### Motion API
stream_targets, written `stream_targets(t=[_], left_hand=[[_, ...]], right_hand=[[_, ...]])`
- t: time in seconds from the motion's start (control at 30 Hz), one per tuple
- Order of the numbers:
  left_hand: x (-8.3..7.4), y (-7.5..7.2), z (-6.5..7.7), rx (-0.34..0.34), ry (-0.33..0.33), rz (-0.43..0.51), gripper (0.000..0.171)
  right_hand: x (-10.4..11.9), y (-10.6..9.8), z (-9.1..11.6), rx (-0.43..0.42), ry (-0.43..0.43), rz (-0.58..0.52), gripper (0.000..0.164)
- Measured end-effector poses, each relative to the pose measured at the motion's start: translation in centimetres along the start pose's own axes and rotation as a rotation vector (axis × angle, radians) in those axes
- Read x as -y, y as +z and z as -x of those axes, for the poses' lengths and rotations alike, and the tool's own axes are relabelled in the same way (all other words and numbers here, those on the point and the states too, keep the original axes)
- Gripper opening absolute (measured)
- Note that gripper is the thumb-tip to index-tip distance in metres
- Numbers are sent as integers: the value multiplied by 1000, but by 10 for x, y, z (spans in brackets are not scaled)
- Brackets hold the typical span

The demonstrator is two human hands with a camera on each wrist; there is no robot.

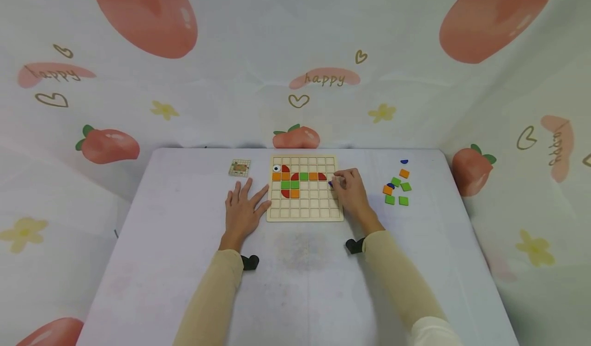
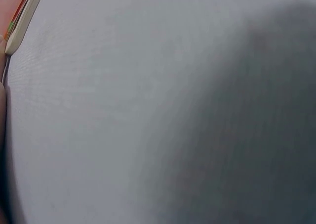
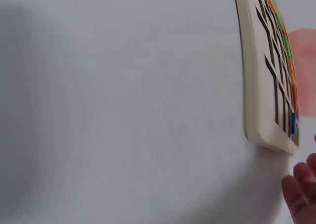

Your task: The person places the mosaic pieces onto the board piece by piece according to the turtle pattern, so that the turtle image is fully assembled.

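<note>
Around the board (image 1: 318,202) on the white table (image 1: 175,223) we see a small patterned card (image 1: 239,168) at upper left and, well apart on the right, loose green tiles (image 1: 404,201), orange tiles (image 1: 404,173) and blue half-rounds (image 1: 404,161), one partly under an orange tile. The right hand (image 1: 353,194) stands between these and the board, covering some of its right edge. Its fingers are bent at a blue piece (image 1: 330,184) by the board's right side; we cannot tell whether they pinch it. That piece is too small and hidden for us to read its long axis. The left hand (image 1: 242,212) has its fingers spread, released, thumb and forefinger at the board's left edge. The board looks almost square, edges roughly parallel to the table's, its longest coloured row running left to right
</note>
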State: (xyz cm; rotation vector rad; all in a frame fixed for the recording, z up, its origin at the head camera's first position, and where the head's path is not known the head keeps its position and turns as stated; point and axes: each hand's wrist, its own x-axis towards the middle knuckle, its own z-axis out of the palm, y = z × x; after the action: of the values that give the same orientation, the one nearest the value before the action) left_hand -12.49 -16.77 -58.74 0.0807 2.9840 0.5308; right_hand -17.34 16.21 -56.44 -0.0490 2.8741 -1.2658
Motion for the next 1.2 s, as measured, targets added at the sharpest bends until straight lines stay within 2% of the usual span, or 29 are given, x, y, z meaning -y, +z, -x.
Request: stream_targets(t=[0.13,0.27,0.4,0.57,0.8,0.93,1.2], left_hand=[[0,0,0,2,-6,-6,58],[0,0,0,6,-9,-10,58],[0,1,0,4,-8,-14,59],[1,1,0,-2,-4,-13,59],[-1,1,1,3,-3,-13,59],[-1,-1,1,9,-4,-1,59],[-1,-2,1,5,-5,0,59]], right_hand=[[7,-11,0,11,-89,250,39],[9,-21,1,73,-103,496,56],[0,-28,0,135,-87,611,70],[-20,-36,-2,167,-36,633,81],[-40,-61,4,169,10,643,84],[-55,-76,11,157,22,616,83],[-82,-101,26,115,29,492,78]])
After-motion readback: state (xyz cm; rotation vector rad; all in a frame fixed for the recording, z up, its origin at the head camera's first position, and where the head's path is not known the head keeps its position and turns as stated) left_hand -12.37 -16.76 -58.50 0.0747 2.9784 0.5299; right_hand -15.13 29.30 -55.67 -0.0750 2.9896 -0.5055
